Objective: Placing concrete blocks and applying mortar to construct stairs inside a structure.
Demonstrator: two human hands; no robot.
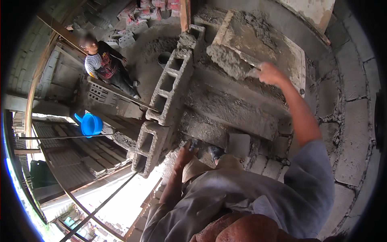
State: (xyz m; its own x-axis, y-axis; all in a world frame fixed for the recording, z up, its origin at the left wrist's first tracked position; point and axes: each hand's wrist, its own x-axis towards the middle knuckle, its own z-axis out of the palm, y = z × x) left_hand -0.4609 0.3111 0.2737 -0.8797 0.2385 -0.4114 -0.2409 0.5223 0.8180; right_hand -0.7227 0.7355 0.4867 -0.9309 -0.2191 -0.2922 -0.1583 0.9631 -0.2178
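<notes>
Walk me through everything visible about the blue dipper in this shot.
The dipper is bright blue and looks like plastic, with a round, deep bowl and one short handle pointing toward the upper left of the picture. It looks whole; whether it contains anything is unclear. It is left of the hollow blocks, with a thin dark rod passing at its lower edge. What supports it cannot be told. Neither the left hand nor the right hand touches it.

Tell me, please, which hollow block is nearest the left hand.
The lowest hollow block, showing two openings; the next hollow block, showing three, sits farther from the left hand.
</notes>
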